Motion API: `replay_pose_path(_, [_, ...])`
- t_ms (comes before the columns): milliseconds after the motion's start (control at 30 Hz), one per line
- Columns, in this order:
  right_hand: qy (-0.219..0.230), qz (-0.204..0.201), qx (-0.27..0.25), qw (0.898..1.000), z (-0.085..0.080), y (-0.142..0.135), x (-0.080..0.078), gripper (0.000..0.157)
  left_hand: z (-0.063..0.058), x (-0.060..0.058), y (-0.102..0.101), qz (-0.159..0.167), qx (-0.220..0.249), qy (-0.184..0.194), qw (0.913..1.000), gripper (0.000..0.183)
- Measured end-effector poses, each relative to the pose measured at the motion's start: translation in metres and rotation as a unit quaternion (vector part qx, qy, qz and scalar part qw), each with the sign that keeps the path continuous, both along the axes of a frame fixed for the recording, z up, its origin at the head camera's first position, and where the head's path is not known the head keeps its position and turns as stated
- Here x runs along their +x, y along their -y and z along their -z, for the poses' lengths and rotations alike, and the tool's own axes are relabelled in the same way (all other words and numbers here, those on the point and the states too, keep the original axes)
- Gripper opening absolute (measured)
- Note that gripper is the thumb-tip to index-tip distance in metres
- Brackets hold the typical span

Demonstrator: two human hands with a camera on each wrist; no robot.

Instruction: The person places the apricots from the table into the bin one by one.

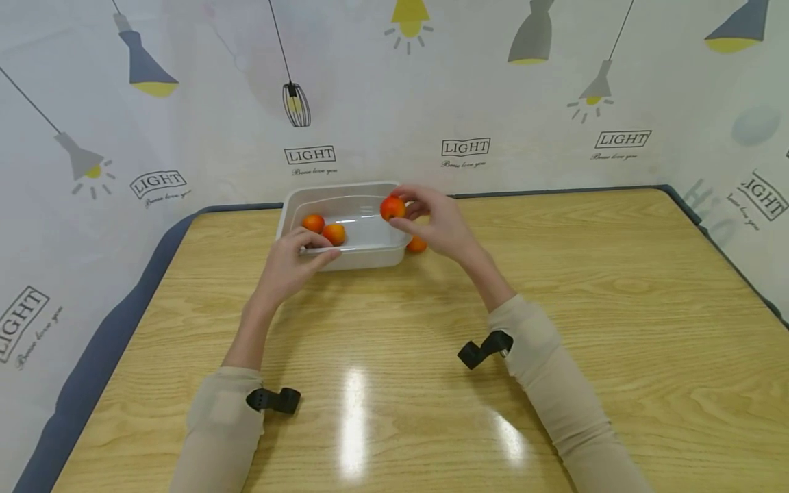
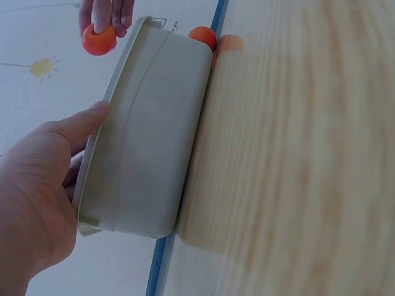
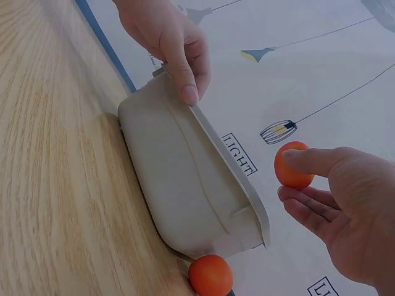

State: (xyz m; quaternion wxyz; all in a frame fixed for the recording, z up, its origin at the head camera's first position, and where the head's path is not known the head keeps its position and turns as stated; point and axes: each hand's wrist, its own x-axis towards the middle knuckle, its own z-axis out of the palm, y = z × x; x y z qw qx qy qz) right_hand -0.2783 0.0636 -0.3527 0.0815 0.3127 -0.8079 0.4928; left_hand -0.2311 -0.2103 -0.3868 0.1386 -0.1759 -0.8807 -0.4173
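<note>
Wood-grain table (image 1: 555, 308), lamp-print backdrop (image 1: 382, 103). We pinch one red-orange fruit (image 1: 392, 207) in our right hand (image 1: 440, 220) near the right end of the plastic bin (image 1: 370, 259), left hand (image 1: 286, 263) gripping its near rim. Likely mid-transfer; next needs a steady bin, fruit clearing the edge.

Smooth plastic tub (image 1: 370, 259), glossy wood table (image 1: 419, 329)

Looks like a makeshift recording corner; building type can't be told. Pale sheet (image 1: 382, 116), printed with pendant lamps (image 1: 297, 106) and "LIGHT" lettering (image 1: 310, 155), beyond and either side of the hands (image 1: 292, 263) (image 1: 437, 222). Wood-grain surface (image 1: 370, 322) below them. Black cameras (image 1: 274, 400) (image 1: 485, 349) at both wrists.
</note>
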Motion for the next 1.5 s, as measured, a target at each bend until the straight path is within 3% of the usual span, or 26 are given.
replay_pose_path(533, [-0.017, -0.015, 0.008, 1.000, 0.003, 0.007, 0.005, 0.043, 0.001, 0.000, -0.001, -0.006, -0.006, 0.007, 0.9999, 0.022])
replay_pose_path(800, [-0.025, -0.026, -0.022, 0.999, 0.003, 0.006, 0.005, 0.040, 0.001, 0.000, 0.000, -0.007, -0.008, 0.004, 0.9999, 0.023])
replay_pose_path(1067, [-0.039, -0.013, -0.023, 0.999, -0.001, 0.003, 0.005, 0.039, 0.000, 0.000, 0.000, -0.009, -0.008, 0.009, 0.9999, 0.023])
replay_pose_path(1500, [0.008, 0.011, -0.028, 1.000, -0.012, -0.011, 0.005, 0.044, 0.001, 0.000, 0.000, -0.006, -0.012, -0.003, 0.9999, 0.023])
